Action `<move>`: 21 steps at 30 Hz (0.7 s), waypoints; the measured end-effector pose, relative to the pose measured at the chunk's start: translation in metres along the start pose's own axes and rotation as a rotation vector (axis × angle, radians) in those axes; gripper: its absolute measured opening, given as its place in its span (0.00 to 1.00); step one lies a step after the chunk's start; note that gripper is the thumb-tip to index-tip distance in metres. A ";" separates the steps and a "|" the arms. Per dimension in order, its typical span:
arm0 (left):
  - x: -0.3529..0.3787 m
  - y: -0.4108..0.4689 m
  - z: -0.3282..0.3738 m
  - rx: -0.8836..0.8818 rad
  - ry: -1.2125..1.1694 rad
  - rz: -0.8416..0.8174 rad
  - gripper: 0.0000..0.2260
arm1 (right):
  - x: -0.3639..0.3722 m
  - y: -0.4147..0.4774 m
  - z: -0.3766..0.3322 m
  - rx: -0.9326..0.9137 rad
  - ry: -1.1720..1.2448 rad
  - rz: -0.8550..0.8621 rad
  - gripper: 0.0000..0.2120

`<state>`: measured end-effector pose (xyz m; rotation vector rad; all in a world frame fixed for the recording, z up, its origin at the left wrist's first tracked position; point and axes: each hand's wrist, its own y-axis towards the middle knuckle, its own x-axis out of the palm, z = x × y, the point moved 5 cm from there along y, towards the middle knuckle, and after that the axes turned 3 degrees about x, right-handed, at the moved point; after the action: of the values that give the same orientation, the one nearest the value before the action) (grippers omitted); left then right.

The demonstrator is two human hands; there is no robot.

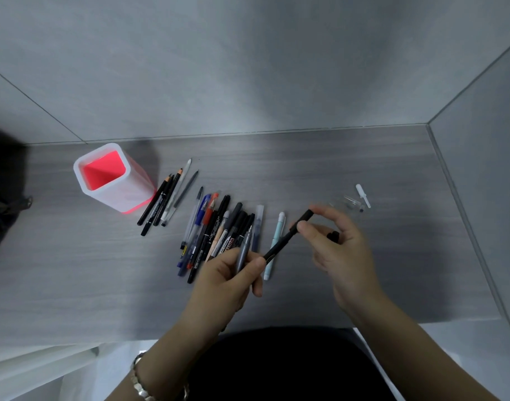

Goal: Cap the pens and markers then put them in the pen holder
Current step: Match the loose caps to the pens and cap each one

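My left hand (229, 274) grips two pens at their lower ends: a grey pen (244, 250) with its tip bare, and a black pen (285, 240) slanting up to the right. My right hand (339, 244) pinches the black pen's upper end between thumb and forefinger and keeps a small black cap (334, 236) tucked in its other fingers. A row of several pens and markers (216, 233) lies on the grey desk just left of the hands, with a pale blue pen (275, 241) under the black one. The white pen holder (112, 176) with a red inside stands empty at the back left.
Several pencils and slim pens (167, 198) lie beside the holder. A white cap (362, 195) and clear caps (350, 202) sit at the right, near the side wall (479, 140). A dark bag (4, 198) is at the left edge. The desk's front edge (74, 342) runs below my arms.
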<state>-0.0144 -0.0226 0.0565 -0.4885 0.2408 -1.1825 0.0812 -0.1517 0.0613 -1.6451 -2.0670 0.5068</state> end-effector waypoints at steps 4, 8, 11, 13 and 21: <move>0.000 -0.001 0.000 0.047 0.033 0.020 0.06 | 0.004 -0.002 0.001 -0.015 -0.009 -0.015 0.10; 0.001 -0.003 0.009 0.208 0.175 0.103 0.07 | 0.005 -0.003 -0.002 -0.036 -0.001 0.006 0.10; 0.000 -0.004 0.013 0.298 0.272 0.174 0.09 | 0.008 -0.002 -0.004 -0.030 0.013 -0.002 0.09; 0.000 -0.005 0.012 0.316 0.325 0.203 0.11 | 0.010 0.000 -0.004 -0.020 0.047 -0.022 0.10; -0.007 0.003 -0.027 -0.134 0.131 0.048 0.10 | 0.011 0.030 0.026 0.042 -0.307 -0.135 0.09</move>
<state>-0.0258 -0.0217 0.0310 -0.5198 0.4439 -1.1580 0.0893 -0.1350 0.0248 -1.4654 -2.3477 0.7918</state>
